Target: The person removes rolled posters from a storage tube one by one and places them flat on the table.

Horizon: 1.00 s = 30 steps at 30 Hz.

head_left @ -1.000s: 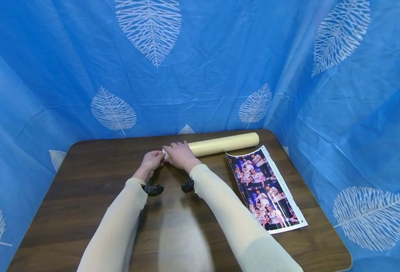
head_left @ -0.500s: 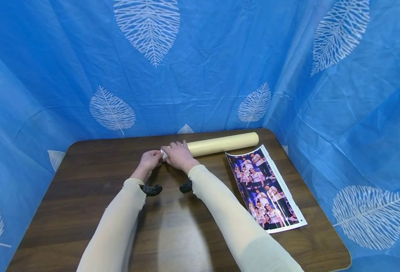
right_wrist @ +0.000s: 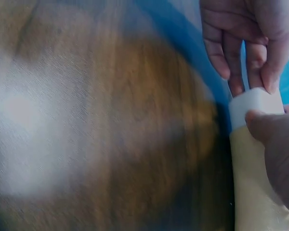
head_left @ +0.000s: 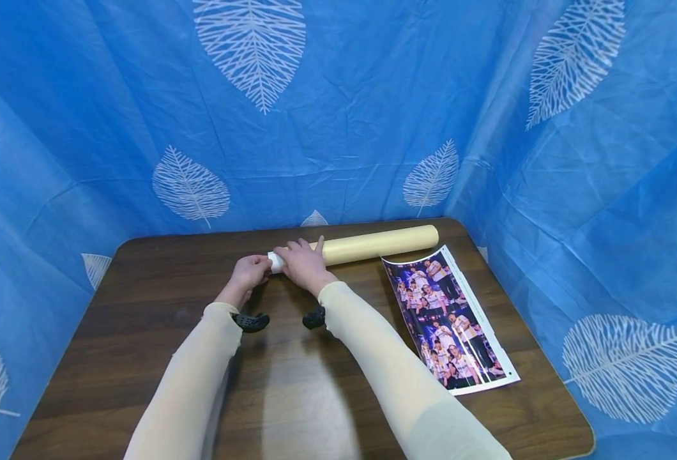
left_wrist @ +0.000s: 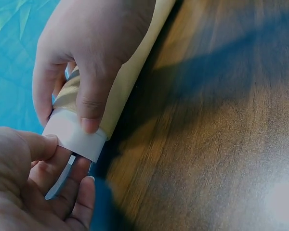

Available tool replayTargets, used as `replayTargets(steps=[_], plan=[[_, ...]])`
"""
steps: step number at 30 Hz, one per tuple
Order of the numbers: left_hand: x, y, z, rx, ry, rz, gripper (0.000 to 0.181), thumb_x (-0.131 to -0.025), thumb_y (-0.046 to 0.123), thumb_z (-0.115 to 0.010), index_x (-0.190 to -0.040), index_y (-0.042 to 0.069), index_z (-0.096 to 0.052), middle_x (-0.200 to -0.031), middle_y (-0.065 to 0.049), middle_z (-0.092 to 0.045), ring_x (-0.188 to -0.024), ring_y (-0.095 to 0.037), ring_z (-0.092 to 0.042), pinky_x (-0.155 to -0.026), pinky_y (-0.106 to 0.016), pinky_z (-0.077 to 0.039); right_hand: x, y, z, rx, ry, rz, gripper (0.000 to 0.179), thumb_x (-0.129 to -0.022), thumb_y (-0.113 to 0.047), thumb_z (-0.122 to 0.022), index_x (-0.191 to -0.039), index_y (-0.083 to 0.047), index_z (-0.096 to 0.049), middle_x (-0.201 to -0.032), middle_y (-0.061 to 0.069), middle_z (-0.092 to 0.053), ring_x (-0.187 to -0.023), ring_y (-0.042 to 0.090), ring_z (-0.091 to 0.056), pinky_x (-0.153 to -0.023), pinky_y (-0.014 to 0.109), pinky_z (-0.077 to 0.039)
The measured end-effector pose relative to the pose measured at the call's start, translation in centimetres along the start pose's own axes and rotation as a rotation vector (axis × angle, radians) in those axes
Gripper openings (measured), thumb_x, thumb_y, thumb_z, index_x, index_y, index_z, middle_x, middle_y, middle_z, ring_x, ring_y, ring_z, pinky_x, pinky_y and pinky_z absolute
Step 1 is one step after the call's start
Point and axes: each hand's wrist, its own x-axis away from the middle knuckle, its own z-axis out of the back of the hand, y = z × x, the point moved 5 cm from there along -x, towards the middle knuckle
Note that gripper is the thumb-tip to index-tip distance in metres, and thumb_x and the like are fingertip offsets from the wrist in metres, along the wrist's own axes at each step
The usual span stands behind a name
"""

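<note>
A long pale yellow tube (head_left: 380,245) lies slantwise along the back of the table. From its left end sticks a short length of a white rolled sheet (left_wrist: 73,137). My left hand (head_left: 249,275) pinches the rim of this white roll, thumb outside and fingertips reaching into its opening. With my right hand (head_left: 303,264) I grip the tube from above at that same end; its thumb rests on the white roll near the tube's mouth, as the right wrist view shows. The rest of the roll is hidden inside the tube.
A glossy photo print (head_left: 450,322) with white margins lies at the right of the dark wooden table (head_left: 160,332), its upper left corner curled up near the tube. Blue curtains (head_left: 338,128) with white leaf patterns hang close behind the table and at both sides.
My left hand has drawn slightly left and toward me, and more of the white roll shows outside the tube. The right hand has stayed on the tube end.
</note>
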Motion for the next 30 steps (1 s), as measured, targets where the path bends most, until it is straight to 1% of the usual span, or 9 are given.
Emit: replayTargets(steps=[2, 4, 9, 15, 25, 30], plan=[[0.09, -0.02, 0.04, 0.002, -0.005, 0.004, 0.037, -0.108, 0.016, -0.052, -0.136, -0.008, -0.058, -0.132, -0.024, -0.06, -0.107, -0.028, -0.058, -0.093, -0.034, -0.054, -0.04, -0.03, -0.28, -0.014, -0.002, -0.03, 0.047, -0.103, -0.043, -0.06, -0.149, -0.04, -0.05, -0.154, -0.002, -0.049, -0.145, 0.032, -0.038, -0.112, 0.077, -0.014], [0.18, 0.01, 0.09, 0.008, -0.01, 0.007, 0.038, -0.108, 0.016, -0.051, -0.136, -0.008, -0.057, -0.133, -0.024, -0.059, -0.111, -0.029, -0.057, -0.098, -0.038, -0.053, -0.12, -0.08, -0.44, -0.012, 0.001, -0.048, 0.047, -0.103, -0.044, -0.06, -0.149, -0.041, -0.05, -0.154, -0.003, -0.049, -0.144, 0.031, -0.038, -0.112, 0.078, -0.014], [0.34, 0.13, 0.15, 0.016, -0.018, 0.018, 0.038, -0.108, 0.018, -0.051, -0.137, -0.007, -0.057, -0.136, -0.024, -0.057, -0.117, -0.032, -0.056, -0.104, -0.042, -0.05, -0.26, -0.07, -0.52, -0.016, -0.006, -0.059, 0.048, -0.103, -0.044, -0.061, -0.149, -0.041, -0.049, -0.153, -0.002, -0.049, -0.144, 0.03, -0.038, -0.113, 0.076, -0.015], [0.37, 0.07, 0.19, 0.007, -0.017, 0.019, 0.038, -0.108, 0.018, -0.051, -0.137, -0.007, -0.057, -0.137, -0.025, -0.056, -0.119, -0.033, -0.055, -0.106, -0.043, -0.048, -0.17, -0.09, -0.39, -0.018, -0.01, -0.057, 0.046, -0.103, -0.042, -0.06, -0.147, -0.039, -0.05, -0.153, -0.001, -0.049, -0.144, 0.03, -0.039, -0.113, 0.076, -0.016], [0.39, -0.13, 0.56, -0.007, -0.017, 0.018, 0.039, -0.109, 0.019, -0.051, -0.138, -0.006, -0.057, -0.137, -0.024, -0.056, -0.118, -0.032, -0.055, -0.106, -0.043, -0.048, -0.01, -0.08, -0.3, -0.012, 0.002, -0.051, 0.044, -0.103, -0.042, -0.06, -0.146, -0.037, -0.051, -0.152, -0.001, -0.05, -0.142, 0.029, -0.041, -0.113, 0.075, -0.018], [0.45, -0.32, 0.83, -0.005, -0.019, 0.027, 0.039, -0.109, 0.019, -0.05, -0.138, -0.006, -0.056, -0.138, -0.024, -0.055, -0.12, -0.032, -0.053, -0.107, -0.044, -0.048, 0.22, -0.14, -0.13, -0.001, 0.023, -0.042, 0.044, -0.103, -0.043, -0.061, -0.145, -0.036, -0.052, -0.149, -0.001, -0.053, -0.14, 0.029, -0.043, -0.113, 0.075, -0.019]])
